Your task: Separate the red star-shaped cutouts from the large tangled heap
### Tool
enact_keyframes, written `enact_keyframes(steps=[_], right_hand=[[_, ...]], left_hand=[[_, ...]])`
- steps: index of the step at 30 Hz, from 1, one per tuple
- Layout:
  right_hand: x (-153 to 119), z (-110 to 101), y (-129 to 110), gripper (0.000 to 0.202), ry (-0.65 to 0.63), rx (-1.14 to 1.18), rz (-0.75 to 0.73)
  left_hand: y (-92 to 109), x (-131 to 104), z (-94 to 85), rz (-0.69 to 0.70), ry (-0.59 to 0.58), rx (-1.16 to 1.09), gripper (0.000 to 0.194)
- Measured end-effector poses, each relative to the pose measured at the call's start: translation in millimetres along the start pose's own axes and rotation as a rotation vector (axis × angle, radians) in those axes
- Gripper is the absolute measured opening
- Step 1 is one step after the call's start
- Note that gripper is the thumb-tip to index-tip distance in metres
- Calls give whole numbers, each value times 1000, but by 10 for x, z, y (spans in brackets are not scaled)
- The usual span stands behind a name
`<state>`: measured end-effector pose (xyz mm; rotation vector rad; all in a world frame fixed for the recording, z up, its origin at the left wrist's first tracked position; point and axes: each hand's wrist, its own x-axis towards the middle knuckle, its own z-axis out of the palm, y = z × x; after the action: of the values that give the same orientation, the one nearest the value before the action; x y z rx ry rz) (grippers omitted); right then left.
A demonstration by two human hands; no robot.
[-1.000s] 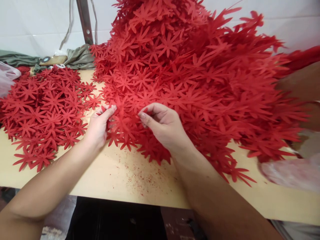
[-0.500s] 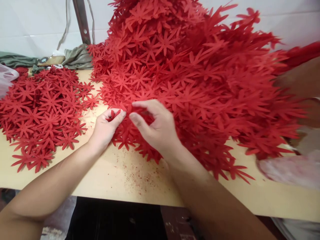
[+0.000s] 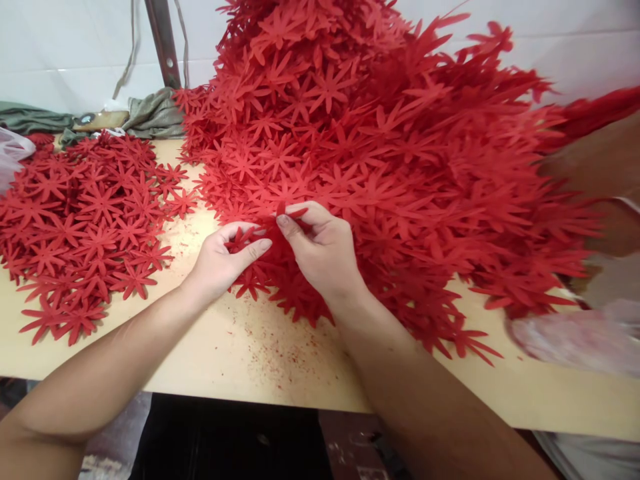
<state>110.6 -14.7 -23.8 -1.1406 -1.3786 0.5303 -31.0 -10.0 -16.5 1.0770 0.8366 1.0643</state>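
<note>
My right hand (image 3: 326, 255) pinches a red flower-shaped piece (image 3: 293, 212) between thumb and fingertips, in front of the large pile. Close by on its left, my left hand (image 3: 216, 261) is curled around red petals (image 3: 242, 239), its thumb stretched toward my right hand. How many pieces lie in the left palm is hidden. Behind both hands rises a tall heap of red flower-shaped pieces (image 3: 340, 133) with long narrow petals. Some of its lower pieces reach under my hands.
A lower pile of red flower-shaped pieces (image 3: 95, 220) spreads on the table (image 3: 200, 347) at the left. Red crumbs (image 3: 285, 347) dot the wood near the front edge. Grey cloth (image 3: 155, 113) lies at the back, and clear plastic (image 3: 575, 340) lies at the right.
My right fingers have closed on a red piece and moved slightly right. My left hand has shifted a little right, its thumb now stretched out further.
</note>
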Motion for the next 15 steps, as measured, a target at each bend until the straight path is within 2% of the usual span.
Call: enact_keyframes(steps=[3,6,9,15], right_hand=[[1,-17,-36,26,-28,-60,49],[9,-35,-72,38,-22,-145,5],[4,-30,-97,42,-13,-222,-72],[-5,10,-94,43,-21,-309,-168]], left_hand=[[-14,3,16,-28,-1,-23,37],[-18,8,19,5,27,-8,35],[-2,4,22,48,44,-10,33],[25,-20,40,43,-53,-36,31]])
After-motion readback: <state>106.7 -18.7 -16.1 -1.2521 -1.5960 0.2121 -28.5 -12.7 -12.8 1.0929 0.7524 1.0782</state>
